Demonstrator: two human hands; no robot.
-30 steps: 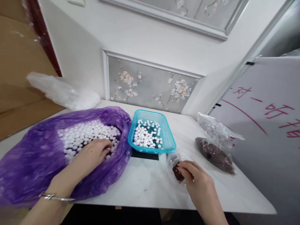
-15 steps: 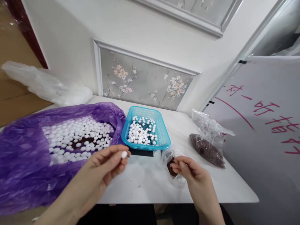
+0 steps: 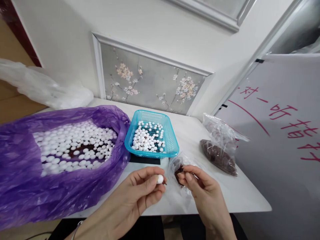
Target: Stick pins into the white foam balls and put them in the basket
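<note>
White table [image 3: 155,196], left hand [image 3: 135,196] pinching white bead [image 3: 160,179], right hand [image 3: 200,191] pinching small clear bag [image 3: 176,170].

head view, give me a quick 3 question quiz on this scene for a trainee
1. True or false: the left hand pinches a white bead.
2. Where does the blue basket sit? A) right of the purple bag B) inside it C) on the whiteboard
3. What does the right hand touch?

Key:
1. True.
2. A.
3. A small clear bag of dark brown pieces.
</note>
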